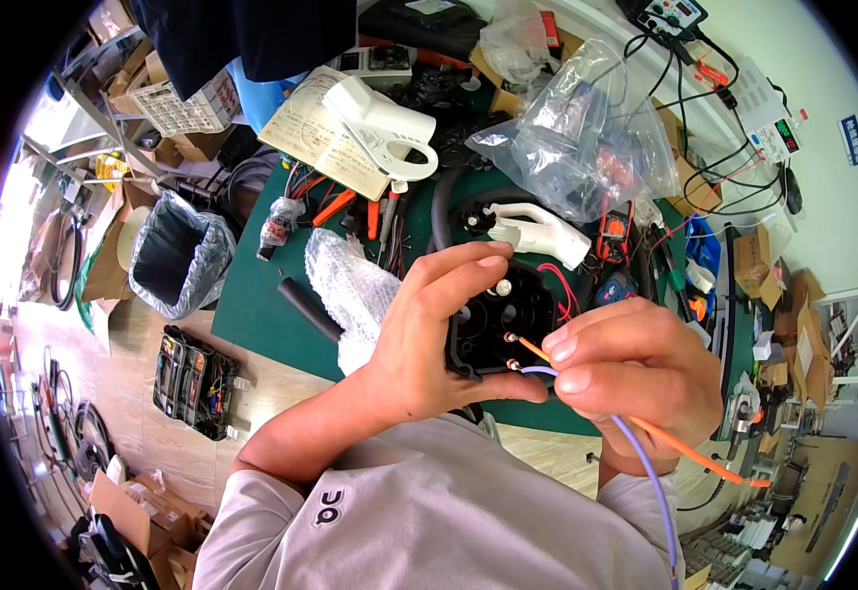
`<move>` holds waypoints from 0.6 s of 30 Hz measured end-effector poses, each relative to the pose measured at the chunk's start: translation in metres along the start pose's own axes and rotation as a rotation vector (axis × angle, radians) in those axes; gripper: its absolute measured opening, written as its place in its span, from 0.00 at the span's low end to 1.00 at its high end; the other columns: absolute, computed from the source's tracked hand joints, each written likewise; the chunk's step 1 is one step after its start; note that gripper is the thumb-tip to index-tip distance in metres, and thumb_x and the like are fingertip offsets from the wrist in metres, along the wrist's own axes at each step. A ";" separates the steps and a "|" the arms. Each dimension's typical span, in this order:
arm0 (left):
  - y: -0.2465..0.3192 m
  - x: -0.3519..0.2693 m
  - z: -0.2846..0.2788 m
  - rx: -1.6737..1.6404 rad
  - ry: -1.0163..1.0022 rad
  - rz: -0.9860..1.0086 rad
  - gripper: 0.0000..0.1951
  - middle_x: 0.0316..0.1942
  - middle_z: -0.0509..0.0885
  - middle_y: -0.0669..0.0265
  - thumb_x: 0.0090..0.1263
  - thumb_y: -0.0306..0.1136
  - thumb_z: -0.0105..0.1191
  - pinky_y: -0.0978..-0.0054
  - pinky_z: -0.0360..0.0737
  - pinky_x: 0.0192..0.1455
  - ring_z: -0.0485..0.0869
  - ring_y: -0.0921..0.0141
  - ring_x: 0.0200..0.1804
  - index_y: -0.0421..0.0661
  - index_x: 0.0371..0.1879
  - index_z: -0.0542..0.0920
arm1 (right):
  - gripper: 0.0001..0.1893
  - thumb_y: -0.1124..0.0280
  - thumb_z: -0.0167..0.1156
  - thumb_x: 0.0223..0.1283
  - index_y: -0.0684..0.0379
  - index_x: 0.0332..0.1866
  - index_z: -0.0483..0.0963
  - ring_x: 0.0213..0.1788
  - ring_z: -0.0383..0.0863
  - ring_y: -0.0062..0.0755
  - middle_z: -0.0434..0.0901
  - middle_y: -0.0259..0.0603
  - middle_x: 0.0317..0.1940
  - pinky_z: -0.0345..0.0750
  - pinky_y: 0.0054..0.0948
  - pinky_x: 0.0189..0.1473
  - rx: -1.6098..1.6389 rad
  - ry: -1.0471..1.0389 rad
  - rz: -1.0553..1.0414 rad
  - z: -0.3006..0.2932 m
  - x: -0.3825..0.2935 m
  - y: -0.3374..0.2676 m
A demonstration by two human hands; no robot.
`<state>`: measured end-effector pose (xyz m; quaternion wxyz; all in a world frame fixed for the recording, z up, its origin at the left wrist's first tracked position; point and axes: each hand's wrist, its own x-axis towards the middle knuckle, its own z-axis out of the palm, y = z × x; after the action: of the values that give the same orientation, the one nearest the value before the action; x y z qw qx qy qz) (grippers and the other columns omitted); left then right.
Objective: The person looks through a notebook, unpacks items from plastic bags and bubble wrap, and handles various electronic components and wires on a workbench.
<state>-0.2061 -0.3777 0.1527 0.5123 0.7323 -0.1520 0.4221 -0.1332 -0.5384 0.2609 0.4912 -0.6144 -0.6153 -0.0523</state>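
A black plastic housing (547, 302) with round openings is gripped in my left hand (429, 332), fingers over its far edge and thumb along the near one. A silvery round part (501, 287) shows at its upper side. My right hand (643, 361) pinches an orange wire (668, 440) and a purple wire (644, 464) between thumb and fingers. Their metal-tipped ends reach over the housing's open face; whether they touch it I cannot tell. Red thin wires (563, 284) loop out beside the housing. Beyond it lies a white plastic handle-shaped shell (547, 232).
The green work mat (267, 302) carries bubble wrap (348, 287), a black tube (309, 310), a multimeter (613, 234) and orange-handled tools (335, 206). Farther back are an open notebook (311, 140), a white plastic casing (381, 125) and a clear plastic bag (584, 140). A lined bin (178, 254) stands left.
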 end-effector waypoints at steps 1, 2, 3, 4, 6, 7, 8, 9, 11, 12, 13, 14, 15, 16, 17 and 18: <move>0.000 0.000 0.000 0.009 -0.002 0.006 0.52 0.62 0.74 0.47 0.39 0.43 0.82 0.59 0.76 0.62 0.76 0.52 0.62 0.40 0.65 0.65 | 0.18 0.81 0.73 0.44 0.61 0.44 0.82 0.36 0.85 0.34 0.82 0.44 0.36 0.84 0.27 0.35 0.002 0.005 -0.006 0.001 -0.001 0.001; 0.001 0.000 -0.001 0.018 -0.004 0.012 0.52 0.62 0.74 0.47 0.39 0.43 0.82 0.59 0.76 0.61 0.76 0.52 0.61 0.40 0.65 0.65 | 0.18 0.81 0.73 0.44 0.61 0.44 0.82 0.35 0.85 0.34 0.82 0.44 0.36 0.84 0.27 0.35 0.004 0.010 -0.012 0.001 -0.002 0.001; 0.002 0.001 -0.001 0.023 -0.012 0.007 0.52 0.62 0.74 0.47 0.39 0.43 0.82 0.59 0.76 0.61 0.76 0.52 0.61 0.39 0.65 0.65 | 0.17 0.81 0.73 0.44 0.61 0.43 0.82 0.35 0.85 0.34 0.82 0.44 0.36 0.84 0.27 0.34 0.002 0.015 -0.019 0.001 -0.002 0.002; 0.004 0.002 -0.002 0.028 -0.020 0.002 0.52 0.62 0.74 0.47 0.40 0.42 0.82 0.60 0.76 0.61 0.76 0.52 0.61 0.39 0.65 0.65 | 0.17 0.80 0.73 0.44 0.62 0.43 0.82 0.35 0.85 0.34 0.82 0.44 0.35 0.83 0.26 0.34 -0.001 0.019 -0.023 0.001 -0.002 0.003; 0.006 0.003 -0.002 0.046 -0.022 0.000 0.51 0.62 0.74 0.47 0.40 0.42 0.82 0.60 0.76 0.61 0.77 0.52 0.61 0.38 0.64 0.66 | 0.17 0.80 0.73 0.43 0.62 0.43 0.82 0.34 0.85 0.34 0.83 0.44 0.35 0.83 0.26 0.33 -0.004 0.024 -0.032 0.003 0.000 0.004; 0.006 0.003 -0.002 0.060 -0.016 0.003 0.51 0.61 0.74 0.47 0.40 0.42 0.82 0.60 0.76 0.60 0.77 0.52 0.61 0.38 0.64 0.66 | 0.17 0.80 0.73 0.43 0.62 0.43 0.82 0.34 0.85 0.34 0.83 0.45 0.35 0.83 0.26 0.33 -0.009 0.020 -0.035 0.004 0.000 0.004; 0.006 0.003 -0.002 0.074 -0.009 0.007 0.51 0.61 0.75 0.47 0.40 0.42 0.82 0.60 0.76 0.60 0.77 0.52 0.61 0.38 0.64 0.66 | 0.17 0.80 0.73 0.43 0.62 0.43 0.82 0.34 0.85 0.34 0.83 0.45 0.35 0.83 0.26 0.33 -0.014 0.018 -0.038 0.004 0.000 0.004; 0.007 0.004 -0.001 0.081 -0.007 0.004 0.50 0.61 0.75 0.46 0.40 0.42 0.82 0.60 0.76 0.60 0.77 0.52 0.61 0.37 0.64 0.66 | 0.17 0.80 0.73 0.43 0.63 0.43 0.82 0.34 0.85 0.34 0.83 0.45 0.35 0.82 0.26 0.32 -0.027 0.009 -0.038 0.003 -0.001 0.004; 0.008 0.004 -0.001 0.097 -0.002 -0.002 0.50 0.61 0.75 0.46 0.41 0.41 0.82 0.60 0.76 0.60 0.77 0.52 0.60 0.36 0.63 0.66 | 0.17 0.80 0.73 0.43 0.63 0.43 0.82 0.33 0.85 0.34 0.83 0.45 0.35 0.82 0.26 0.32 -0.045 0.005 -0.043 0.002 -0.001 0.004; 0.008 0.005 -0.001 0.096 -0.001 0.003 0.50 0.61 0.75 0.46 0.41 0.41 0.81 0.60 0.76 0.60 0.77 0.52 0.60 0.36 0.63 0.67 | 0.17 0.80 0.73 0.43 0.63 0.43 0.82 0.33 0.85 0.34 0.83 0.45 0.35 0.82 0.26 0.32 -0.049 0.009 -0.049 0.003 -0.001 0.004; 0.009 0.005 0.000 0.095 0.000 0.007 0.49 0.60 0.75 0.45 0.42 0.41 0.81 0.60 0.76 0.60 0.77 0.52 0.60 0.36 0.63 0.67 | 0.17 0.80 0.72 0.43 0.63 0.43 0.82 0.33 0.85 0.34 0.83 0.45 0.35 0.82 0.26 0.32 -0.050 0.013 -0.047 0.004 -0.001 0.005; 0.009 0.005 0.000 0.094 0.001 0.011 0.49 0.60 0.76 0.45 0.42 0.41 0.81 0.60 0.76 0.60 0.77 0.52 0.60 0.36 0.63 0.67 | 0.17 0.81 0.72 0.43 0.63 0.43 0.81 0.33 0.85 0.34 0.83 0.45 0.36 0.82 0.26 0.32 -0.051 0.016 -0.045 0.004 -0.002 0.005; 0.009 0.005 0.000 0.100 0.003 0.022 0.49 0.60 0.76 0.45 0.42 0.42 0.81 0.60 0.77 0.60 0.77 0.52 0.60 0.35 0.63 0.67 | 0.17 0.81 0.72 0.43 0.63 0.43 0.81 0.33 0.85 0.35 0.83 0.45 0.36 0.82 0.26 0.32 -0.048 0.018 -0.036 0.005 -0.004 0.006; 0.009 0.006 0.000 0.106 0.005 0.032 0.49 0.60 0.76 0.44 0.43 0.42 0.81 0.60 0.77 0.59 0.77 0.52 0.60 0.35 0.63 0.67 | 0.17 0.81 0.72 0.43 0.63 0.43 0.81 0.33 0.85 0.35 0.83 0.45 0.37 0.82 0.26 0.33 -0.050 0.010 -0.025 0.005 -0.004 0.006; 0.008 0.006 0.000 0.112 0.006 0.043 0.48 0.59 0.76 0.44 0.43 0.42 0.81 0.61 0.77 0.59 0.78 0.52 0.59 0.34 0.63 0.67 | 0.17 0.81 0.72 0.44 0.63 0.42 0.81 0.33 0.85 0.35 0.83 0.45 0.37 0.82 0.25 0.33 -0.052 0.003 -0.013 0.006 -0.005 0.006; 0.009 0.006 0.000 0.114 0.013 0.041 0.48 0.59 0.76 0.44 0.43 0.42 0.80 0.61 0.77 0.58 0.78 0.52 0.59 0.34 0.63 0.67 | 0.16 0.82 0.71 0.44 0.63 0.42 0.81 0.34 0.85 0.36 0.83 0.45 0.37 0.82 0.25 0.33 -0.057 -0.016 0.001 0.006 -0.005 0.005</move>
<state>-0.2085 -0.3806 0.1632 0.4619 0.7543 -0.1393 0.4454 -0.1335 -0.5363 0.2514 0.4688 -0.6288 -0.6170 -0.0647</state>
